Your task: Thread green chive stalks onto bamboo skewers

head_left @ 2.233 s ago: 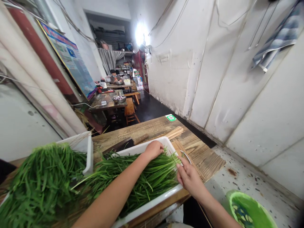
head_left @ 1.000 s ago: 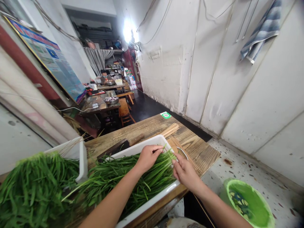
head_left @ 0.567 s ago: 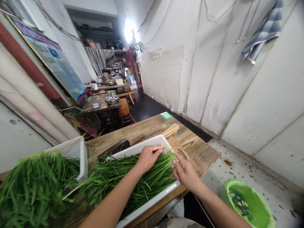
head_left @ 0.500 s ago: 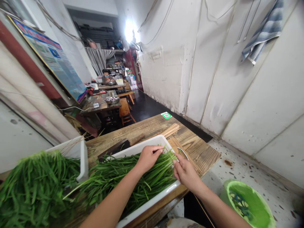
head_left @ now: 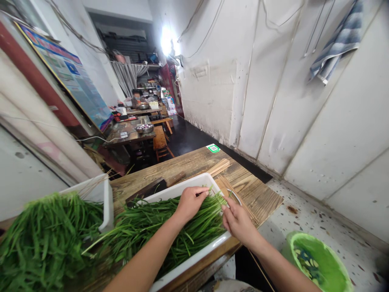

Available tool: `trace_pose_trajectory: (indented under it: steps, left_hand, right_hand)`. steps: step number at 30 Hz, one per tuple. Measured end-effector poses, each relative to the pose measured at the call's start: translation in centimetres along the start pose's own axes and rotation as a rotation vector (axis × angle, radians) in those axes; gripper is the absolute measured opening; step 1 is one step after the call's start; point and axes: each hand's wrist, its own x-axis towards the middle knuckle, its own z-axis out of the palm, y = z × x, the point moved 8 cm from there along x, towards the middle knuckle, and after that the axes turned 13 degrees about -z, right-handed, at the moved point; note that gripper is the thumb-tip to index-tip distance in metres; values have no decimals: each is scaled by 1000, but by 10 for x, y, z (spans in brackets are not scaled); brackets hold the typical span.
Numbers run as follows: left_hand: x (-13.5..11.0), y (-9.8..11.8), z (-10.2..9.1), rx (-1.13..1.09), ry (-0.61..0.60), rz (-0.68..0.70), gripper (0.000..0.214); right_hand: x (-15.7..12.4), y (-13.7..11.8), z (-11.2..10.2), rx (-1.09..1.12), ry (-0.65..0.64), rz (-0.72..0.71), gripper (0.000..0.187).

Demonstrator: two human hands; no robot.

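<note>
A white rectangular tray (head_left: 194,181) on the wooden table (head_left: 194,164) holds a bed of long green chive leaves (head_left: 170,227). My left hand (head_left: 190,201) rests on the far end of the leaves, fingers curled and pinching some stems. My right hand (head_left: 238,221) is at the tray's right end, fingers pinched together on a thin bamboo skewer beside the leaf tips. Loose bamboo skewers (head_left: 240,198) lie on the table just right of the tray.
A second white tray (head_left: 105,194) at the left is heaped with more chives (head_left: 45,239). A dark cleaver (head_left: 146,190) lies behind the tray. A green bucket (head_left: 316,263) stands on the floor at the right. Another person sits far back at tables (head_left: 135,129).
My left hand has shifted slightly toward me along the chives and its fingers have closed on stems. My right hand stayed at the tray's end. The view drifted a little.
</note>
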Motion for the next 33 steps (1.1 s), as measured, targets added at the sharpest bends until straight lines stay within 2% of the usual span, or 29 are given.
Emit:
trace_pose_trajectory:
  steps: [10, 12, 16, 18, 19, 23, 27, 30, 33]
  left_hand:
    - [-10, 19, -3, 72, 34, 185, 24]
    - [-14, 25, -1, 104, -5, 258, 26]
    - [-21, 32, 5, 142, -204, 365, 34]
    - [-17, 30, 2, 148, -264, 333, 35]
    - [-13, 27, -1, 158, -253, 289, 35]
    - [14, 12, -15, 309, -44, 92, 30]
    - [36, -2, 5, 560, -98, 42, 18]
    - [49, -13, 15, 606, -111, -28, 7]
    - [55, -19, 22, 605, -137, -54, 6]
  right_hand:
    - [1, -3, -1, -1, 18, 7, 45]
    - [0, -1, -1, -6, 19, 9, 46]
    - [-2, 2, -2, -25, 9, 7, 48]
    - [-2, 3, -2, -16, 1, 5, 49]
    - [-2, 3, -1, -10, -2, 3, 48]
    - [-2, 1, -2, -9, -3, -5, 45]
    - [-3, 3, -3, -10, 3, -4, 44]
    - [-3, 5, -3, -16, 0, 1, 44]
    - [-3, 6, -3, -13, -7, 4, 44]
